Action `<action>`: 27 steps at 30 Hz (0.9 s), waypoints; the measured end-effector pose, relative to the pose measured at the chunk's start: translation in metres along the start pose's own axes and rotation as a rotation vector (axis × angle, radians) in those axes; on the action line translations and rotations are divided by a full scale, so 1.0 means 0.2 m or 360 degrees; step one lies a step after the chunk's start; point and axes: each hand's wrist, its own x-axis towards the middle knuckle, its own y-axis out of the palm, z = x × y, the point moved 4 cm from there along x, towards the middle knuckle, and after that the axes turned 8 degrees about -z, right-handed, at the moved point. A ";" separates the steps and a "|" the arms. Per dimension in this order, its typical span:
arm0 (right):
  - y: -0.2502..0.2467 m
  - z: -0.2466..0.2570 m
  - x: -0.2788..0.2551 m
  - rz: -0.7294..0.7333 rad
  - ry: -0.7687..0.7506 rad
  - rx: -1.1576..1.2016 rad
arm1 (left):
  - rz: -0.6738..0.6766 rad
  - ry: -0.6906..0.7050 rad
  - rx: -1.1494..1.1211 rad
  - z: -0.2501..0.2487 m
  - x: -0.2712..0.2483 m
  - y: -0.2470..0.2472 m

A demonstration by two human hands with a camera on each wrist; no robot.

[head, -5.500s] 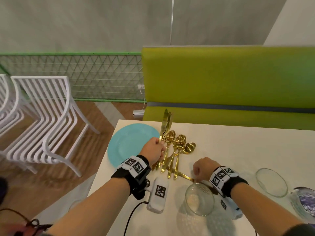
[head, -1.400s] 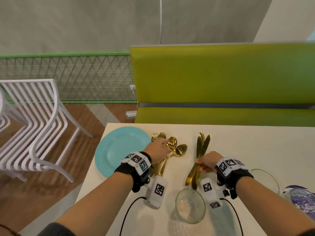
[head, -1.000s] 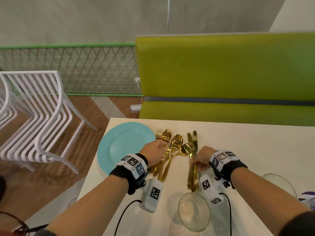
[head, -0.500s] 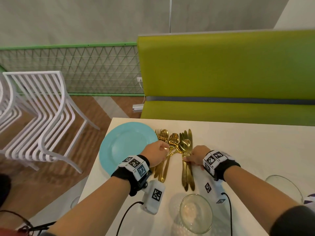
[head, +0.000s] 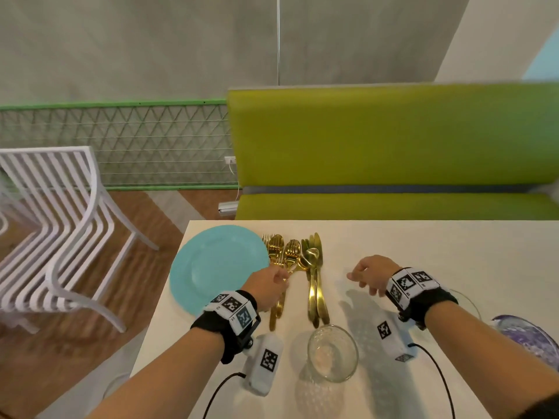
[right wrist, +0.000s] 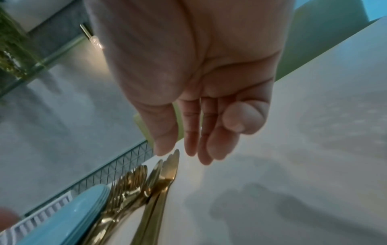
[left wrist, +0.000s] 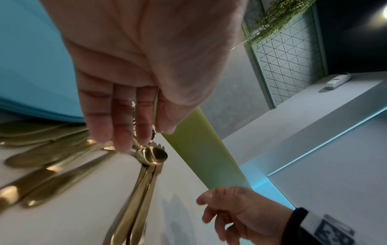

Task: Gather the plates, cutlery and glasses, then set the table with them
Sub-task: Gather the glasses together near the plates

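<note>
Turquoise plate [head: 211, 267] sits at the table's [head: 423, 252] left far corner; the left-wrist view shows layered blue edges, so possibly a stack. Just right of it: gold forks and spoons [head: 282, 261], fanned, handles toward the person. Left hand [head: 266, 287] is over their handles, fingers extended downward and close together, tips on or just above the cutlery near a spoon bowl [left wrist: 156, 155]; can't tell if it pinches anything. Next right, gold knives [head: 316, 285] lie bunched and parallel, blades away, touching the spoon. Right hand [head: 370, 275] is right of the knives, clear of them, fingers loosely curled, relaxed, holding nothing, above the tabletop. Clear glass [head: 332, 353] stands near the handle ends at the near edge; a second glass rim [head: 472, 300] shows behind the right wrist, and a purple patterned dish [head: 529, 337] at far right. Surface is off-white. Room: white slatted chair [head: 60, 231] at left, wood floor, green-framed mesh panel, lime-green bench [head: 393, 140] across the table, grey wall.
</note>
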 end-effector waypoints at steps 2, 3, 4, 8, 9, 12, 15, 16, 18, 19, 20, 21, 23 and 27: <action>-0.03 -0.02 -0.08 -0.0109 0.0015 0.0083 | 0.0056 0.0020 0.0027 0.00 -0.05 0.04; -0.04 -0.03 -0.12 -0.0170 0.0025 0.0152 | 0.0111 0.0020 0.0026 0.01 -0.08 0.07; -0.05 -0.04 -0.17 -0.0230 0.0031 0.0228 | 0.0176 0.0031 0.0044 0.01 -0.11 0.10; -0.02 -0.11 -0.37 -0.0416 0.0051 0.0465 | 0.0371 0.0111 0.0309 0.04 -0.22 0.21; 0.01 -0.13 -0.41 -0.0425 0.0082 0.0526 | 0.0396 0.0105 0.0319 0.06 -0.25 0.25; 0.11 -0.24 -0.54 -0.0447 0.0198 0.0662 | 0.0393 0.0111 0.0301 0.12 -0.32 0.35; 0.22 -0.37 -0.65 -0.0500 0.0306 0.0746 | 0.0263 0.0218 0.0211 0.15 -0.36 0.42; 0.24 -0.40 -0.67 -0.0508 0.0327 0.0758 | 0.0195 0.0264 0.0159 0.14 -0.36 0.43; 0.29 -0.46 -0.71 -0.0531 0.0394 0.0779 | 0.0102 0.0324 0.0084 0.14 -0.37 0.46; 0.31 -0.50 -0.73 -0.0544 0.0425 0.0785 | 0.0059 0.0331 0.0052 0.13 -0.38 0.47; 0.33 -0.53 -0.74 -0.0565 0.0463 0.0785 | 0.0025 0.0331 0.0028 0.13 -0.38 0.48; 0.34 -0.56 -0.76 -0.0593 0.0510 0.0787 | 0.0001 0.0334 0.0020 0.13 -0.39 0.49; 0.36 -0.63 -0.77 -0.0655 0.0612 0.0803 | -0.0035 0.0338 0.0025 0.13 -0.40 0.50; 0.36 -0.75 -0.73 -0.0731 0.0816 0.0882 | -0.0122 0.0364 -0.0018 0.11 -0.40 0.52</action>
